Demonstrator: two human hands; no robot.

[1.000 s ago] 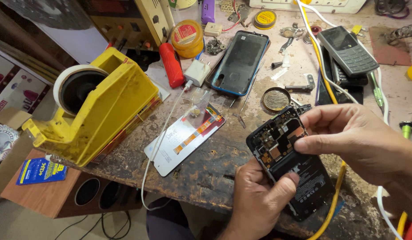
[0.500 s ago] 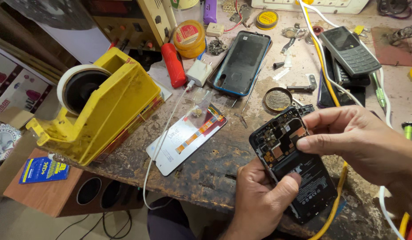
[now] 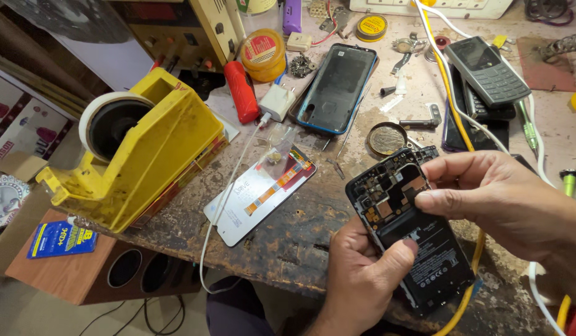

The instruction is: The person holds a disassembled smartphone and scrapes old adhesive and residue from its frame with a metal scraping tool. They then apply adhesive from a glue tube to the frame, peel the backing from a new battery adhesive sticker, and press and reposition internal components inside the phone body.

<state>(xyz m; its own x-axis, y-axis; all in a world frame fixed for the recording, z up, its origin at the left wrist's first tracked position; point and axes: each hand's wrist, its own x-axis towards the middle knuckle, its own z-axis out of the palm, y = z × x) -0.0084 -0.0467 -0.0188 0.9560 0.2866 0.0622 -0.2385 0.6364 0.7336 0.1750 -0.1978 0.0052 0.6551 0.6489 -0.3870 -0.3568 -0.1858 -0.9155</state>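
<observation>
Fingertips of the right hand [image 3: 505, 199] have settled onto the opened phone's [image 3: 409, 227] circuit board, pinched together there, while the left hand [image 3: 362, 274] stays clamped beneath it.

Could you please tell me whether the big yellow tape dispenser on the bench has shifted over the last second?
No. The yellow tape dispenser keeps its place beside the red cylinder on the workbench.

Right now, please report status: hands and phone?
Left hand holds opened phone from below. Right hand fingertips on its circuit board. Nothing in the way.
</observation>
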